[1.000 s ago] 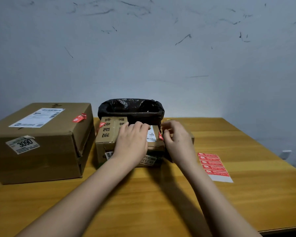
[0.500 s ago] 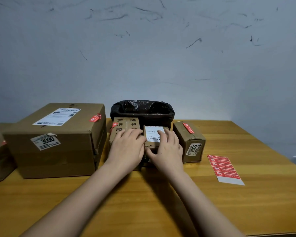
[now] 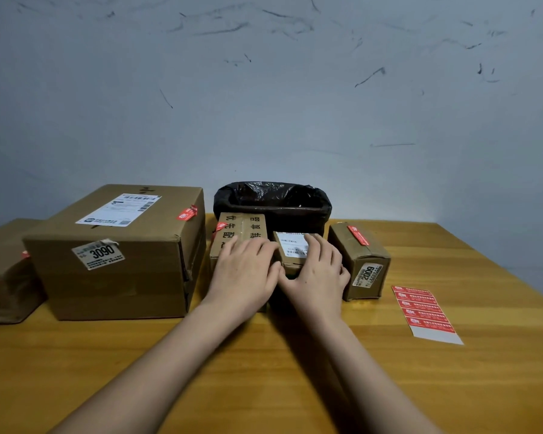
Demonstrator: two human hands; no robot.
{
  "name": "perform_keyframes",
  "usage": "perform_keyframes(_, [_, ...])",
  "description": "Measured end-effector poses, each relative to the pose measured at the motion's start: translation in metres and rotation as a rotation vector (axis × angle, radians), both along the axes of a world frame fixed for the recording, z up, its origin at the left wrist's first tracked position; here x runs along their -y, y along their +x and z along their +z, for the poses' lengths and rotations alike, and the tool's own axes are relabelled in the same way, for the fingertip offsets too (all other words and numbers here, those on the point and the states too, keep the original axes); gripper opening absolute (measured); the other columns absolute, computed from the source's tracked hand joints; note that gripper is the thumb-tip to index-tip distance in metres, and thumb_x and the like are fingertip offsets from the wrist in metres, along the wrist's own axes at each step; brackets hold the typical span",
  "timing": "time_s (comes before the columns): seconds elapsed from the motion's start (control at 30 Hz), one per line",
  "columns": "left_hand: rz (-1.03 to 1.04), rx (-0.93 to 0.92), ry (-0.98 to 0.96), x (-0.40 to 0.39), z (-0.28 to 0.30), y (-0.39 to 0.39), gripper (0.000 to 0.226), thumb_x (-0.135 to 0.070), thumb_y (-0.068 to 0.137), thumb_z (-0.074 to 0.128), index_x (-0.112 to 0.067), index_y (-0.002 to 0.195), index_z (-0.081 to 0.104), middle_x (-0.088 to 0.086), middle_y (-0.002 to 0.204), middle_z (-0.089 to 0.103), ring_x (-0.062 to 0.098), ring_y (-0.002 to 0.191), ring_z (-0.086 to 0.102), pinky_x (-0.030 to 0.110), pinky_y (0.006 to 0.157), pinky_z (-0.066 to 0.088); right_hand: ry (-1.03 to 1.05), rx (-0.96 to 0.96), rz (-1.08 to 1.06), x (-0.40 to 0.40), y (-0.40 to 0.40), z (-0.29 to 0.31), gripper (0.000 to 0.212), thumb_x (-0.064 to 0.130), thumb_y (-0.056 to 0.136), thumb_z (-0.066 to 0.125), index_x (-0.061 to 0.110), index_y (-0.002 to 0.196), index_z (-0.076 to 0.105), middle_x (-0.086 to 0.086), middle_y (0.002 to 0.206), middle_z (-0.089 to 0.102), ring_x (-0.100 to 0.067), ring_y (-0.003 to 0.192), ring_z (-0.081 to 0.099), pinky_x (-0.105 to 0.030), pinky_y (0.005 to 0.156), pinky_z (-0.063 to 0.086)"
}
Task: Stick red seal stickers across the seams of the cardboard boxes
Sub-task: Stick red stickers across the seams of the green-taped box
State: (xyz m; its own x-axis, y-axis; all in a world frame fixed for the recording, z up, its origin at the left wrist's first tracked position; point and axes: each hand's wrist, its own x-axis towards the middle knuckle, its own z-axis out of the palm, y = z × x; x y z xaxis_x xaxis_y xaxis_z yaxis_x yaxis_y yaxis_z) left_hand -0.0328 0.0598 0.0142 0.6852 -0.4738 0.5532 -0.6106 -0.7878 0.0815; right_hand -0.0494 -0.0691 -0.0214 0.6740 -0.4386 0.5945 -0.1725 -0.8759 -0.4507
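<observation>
Both hands lie flat on boxes at the middle of the table (image 3: 264, 386). The left hand (image 3: 243, 274) rests palm down, fingers straight and slightly spread, on the printed box (image 3: 242, 228), which carries black characters on its top and a red seal (image 3: 219, 227) on its far-left edge. The right hand (image 3: 318, 277) lies just beside it, thumbs nearly touching, its straight fingers pressing on the small box (image 3: 290, 245) with the white label — neither hand curls round anything.

Just right of the right hand stands the 2009 box (image 3: 362, 261), with a red sticker (image 3: 358, 235) across its top seam. Further right, well apart from the hand, the sticker sheet (image 3: 425, 313) lies flat on the wood, rows of red stickers over a blank white end.

Left of the left hand, close by the printed box, sits the big box (image 3: 116, 255) marked 3090, a shipping label on top and a red sticker (image 3: 187, 213) folded over its upper right edge. Beyond that, at the left border, is another box (image 3: 3, 270) with a spot of red on its side.

Behind both hands, touching the backs of the two middle boxes, stands a bin (image 3: 271, 203) lined with a black bag — the scuffed wall (image 3: 295, 89) rises behind it.
</observation>
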Motion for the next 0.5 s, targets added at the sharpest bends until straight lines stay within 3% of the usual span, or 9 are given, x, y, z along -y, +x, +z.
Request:
perform_keyframes(0.2, [-0.012,-0.023,-0.04,0.004,0.004,-0.001,0.043,-0.039,0.098,0.033,-0.024,0.137,0.042,-0.007,0.138,0.046,0.012,0.13,0.04,0.035,0.117,0.015,-0.045,0.141,0.023,0.011,-0.017,0.016,0.064,0.056,0.068,0.043,0.021,0.12,0.056,0.003,0.119,0.056,-0.02,0.12,0.046,-0.049,0.091,0.039])
perform_keyframes(0.3, [-0.023,0.001,-0.095,0.007,0.008,-0.001,0.057,-0.044,0.091,0.02,-0.021,0.138,0.041,-0.003,0.141,0.044,0.015,0.133,0.038,0.038,0.117,0.017,-0.027,0.205,0.03,0.018,-0.027,0.03,0.059,0.055,0.067,0.046,0.022,0.115,0.057,0.003,0.115,0.057,-0.02,0.118,0.043,-0.048,0.091,0.039])
perform_keyframes(0.5, [-0.126,-0.042,-0.322,0.01,0.019,-0.003,0.068,-0.05,0.085,0.016,-0.024,0.148,0.024,-0.004,0.155,0.023,0.012,0.143,0.02,0.032,0.117,0.007,0.228,0.418,0.196,0.043,-0.053,0.069,0.05,0.052,0.072,0.043,0.018,0.105,0.06,0.004,0.107,0.057,-0.016,0.106,0.048,-0.045,0.088,0.043])
